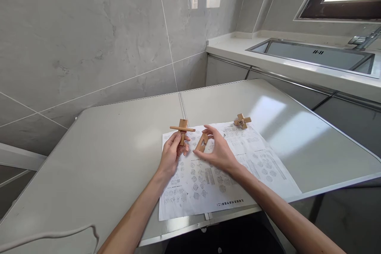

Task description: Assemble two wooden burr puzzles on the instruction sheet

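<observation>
My left hand [172,151] is closed on a partly built wooden puzzle cross [182,128], an upright notched block with a thin bar lying across it. My right hand [217,149] pinches a single notched wooden piece [202,142] between thumb and fingers, just right of the cross. Both hands hover over a printed instruction sheet [226,174] covered with small diagrams. An assembled wooden burr puzzle [242,120] rests at the sheet's far right corner, apart from both hands.
The sheet lies on a grey folding table [113,154] with a centre seam. A white cable [59,233] loops at the near left edge. Tiled walls stand behind; a counter with a steel sink [312,53] and tap lies to the right.
</observation>
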Action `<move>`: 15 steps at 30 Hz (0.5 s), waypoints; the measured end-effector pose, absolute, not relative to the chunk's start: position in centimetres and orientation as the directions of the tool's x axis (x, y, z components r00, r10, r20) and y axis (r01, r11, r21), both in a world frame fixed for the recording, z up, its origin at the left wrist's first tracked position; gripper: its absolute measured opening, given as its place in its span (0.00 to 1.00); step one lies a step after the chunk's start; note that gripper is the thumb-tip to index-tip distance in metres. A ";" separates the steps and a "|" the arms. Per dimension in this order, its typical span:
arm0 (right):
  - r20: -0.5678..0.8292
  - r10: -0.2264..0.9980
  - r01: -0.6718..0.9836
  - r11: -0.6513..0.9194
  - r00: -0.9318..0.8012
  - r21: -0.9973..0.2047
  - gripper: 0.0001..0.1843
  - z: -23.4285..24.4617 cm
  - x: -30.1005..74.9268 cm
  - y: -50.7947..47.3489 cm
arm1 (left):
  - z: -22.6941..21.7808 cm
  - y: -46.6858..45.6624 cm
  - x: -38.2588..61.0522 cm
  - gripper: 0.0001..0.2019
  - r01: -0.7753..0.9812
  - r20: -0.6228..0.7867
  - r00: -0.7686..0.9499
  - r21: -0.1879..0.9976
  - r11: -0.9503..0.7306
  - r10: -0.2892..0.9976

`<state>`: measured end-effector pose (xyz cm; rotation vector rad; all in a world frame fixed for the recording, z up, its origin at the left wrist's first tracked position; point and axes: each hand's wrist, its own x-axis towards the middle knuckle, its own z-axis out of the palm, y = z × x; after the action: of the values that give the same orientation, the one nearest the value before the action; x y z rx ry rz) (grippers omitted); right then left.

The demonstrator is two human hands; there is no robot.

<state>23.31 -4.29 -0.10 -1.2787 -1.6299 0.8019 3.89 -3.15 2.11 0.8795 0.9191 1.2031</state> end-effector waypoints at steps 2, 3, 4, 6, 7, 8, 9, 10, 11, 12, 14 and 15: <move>0.165 0.985 0.202 0.173 -0.052 -0.964 0.46 0.0 23.5 -4.0 | 2.1 -3.1 3.9 0.17 -0.379 -0.113 0.115 0.913 0.148 0.987; 0.117 0.992 0.092 0.122 -0.054 -0.988 0.45 0.1 23.6 -3.9 | 2.1 -3.1 3.9 0.17 -0.383 -0.115 0.114 0.911 0.150 0.987; 0.071 0.996 -0.013 0.070 -0.062 -0.997 0.44 0.1 23.7 -3.7 | 2.2 -3.1 3.9 0.18 -0.386 -0.117 0.114 0.910 0.153 0.986; 0.001 0.997 -0.190 -0.013 -0.074 -0.982 0.43 0.2 23.9 -3.4 | 2.2 -3.1 3.9 0.17 -0.391 -0.122 0.117 0.907 0.158 0.986; -0.022 0.997 -0.258 -0.041 -0.076 -0.965 0.42 0.2 24.1 -3.2 | 2.3 -3.1 3.9 0.17 -0.394 -0.123 0.119 0.905 0.161 0.985; -0.035 0.996 -0.315 -0.058 -0.077 -0.947 0.43 0.2 24.2 -3.0 | 2.3 -3.2 3.9 0.17 -0.397 -0.125 0.122 0.903 0.163 0.985; -0.042 0.996 -0.362 -0.068 -0.079 -0.930 0.43 0.1 24.3 -2.9 | 2.3 -3.2 3.9 0.17 -0.398 -0.125 0.125 0.902 0.165 0.984; -0.044 0.996 -0.395 -0.073 -0.082 -0.916 0.43 0.1 24.5 -2.8 | 2.3 -3.2 3.9 0.17 -0.398 -0.125 0.130 0.902 0.167 0.984; -0.043 0.995 -0.414 -0.076 -0.088 -0.907 0.43 0.0 24.6 -2.7 | 2.3 -3.2 3.9 0.17 -0.397 -0.126 0.133 0.902 0.169 0.983; -0.041 0.995 -0.420 -0.077 -0.094 -0.904 0.42 0.0 24.7 -2.6 | 2.3 -3.2 3.8 0.16 -0.396 -0.128 0.136 0.902 0.172 0.982; -0.032 0.993 -0.416 -0.075 -0.110 -0.906 0.39 -0.1 24.8 -2.5 | 2.3 -3.2 3.8 0.16 -0.396 -0.131 0.137 0.901 0.175 0.982; -0.026 0.992 -0.416 -0.075 -0.123 -0.906 0.37 -0.1 24.8 -2.5 | 2.2 -3.2 3.8 0.16 -0.397 -0.131 0.136 0.901 0.175 0.982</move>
<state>24.83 -2.49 -0.09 -0.8607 -0.9347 1.5043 3.83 -3.16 2.24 0.8381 0.8963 1.1895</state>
